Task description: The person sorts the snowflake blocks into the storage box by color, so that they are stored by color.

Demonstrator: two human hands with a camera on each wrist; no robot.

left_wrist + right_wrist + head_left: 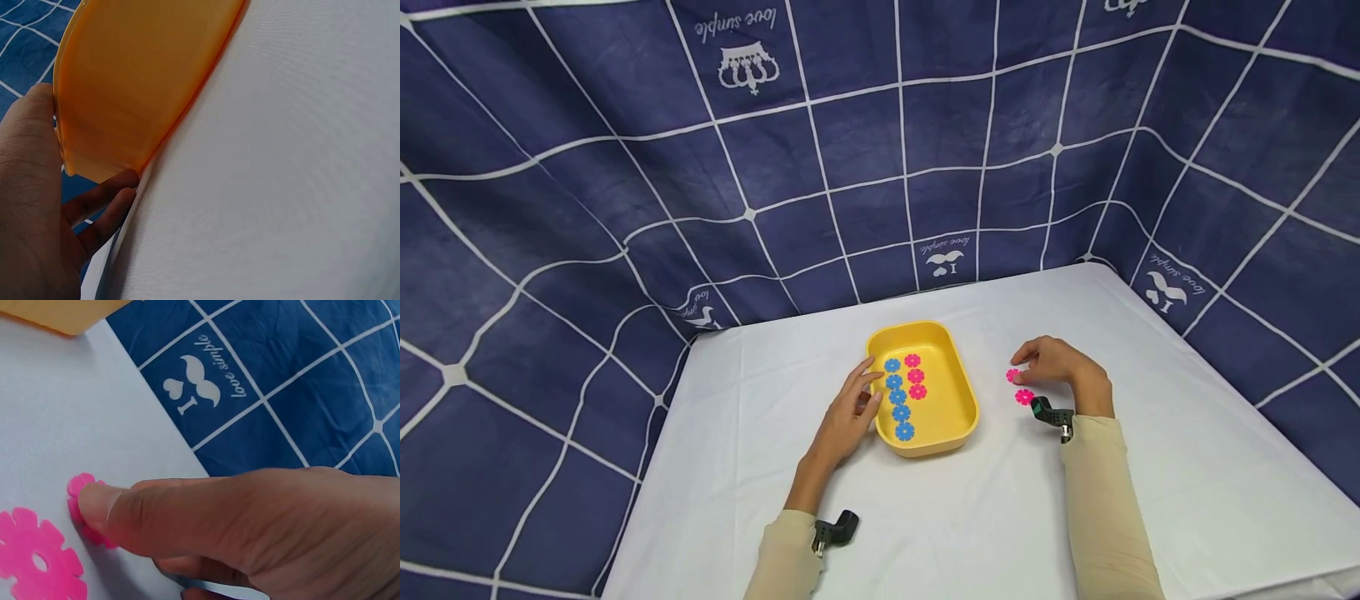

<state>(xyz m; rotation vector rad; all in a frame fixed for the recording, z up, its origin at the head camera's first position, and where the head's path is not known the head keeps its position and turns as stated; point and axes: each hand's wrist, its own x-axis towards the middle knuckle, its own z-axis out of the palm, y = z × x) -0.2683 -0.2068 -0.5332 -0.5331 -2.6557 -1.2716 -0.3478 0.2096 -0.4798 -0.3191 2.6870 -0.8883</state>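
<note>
My left hand (844, 425) holds the left side of a yellow tray (949, 398), a finger reaching over the rim. In the left wrist view its thumb is at the rim and two curled fingers touch near the base. Inside the tray lie a column of several blue flower-shaped discs (901, 412) and a shorter column of three pink ones (916, 377). Right of the tray, my right hand (1056, 362) pinches a pink flower-shaped disc (76, 487) at the tabletop; the thumb covers part of it. Another pink disc (59, 565) lies flat close by.
A white cloth (970, 517) covers the table. Dark blue curtains (865, 133) with white grid lines hang behind it and at both sides. A small black camera mount is on each wrist, over beige sleeves (1101, 500).
</note>
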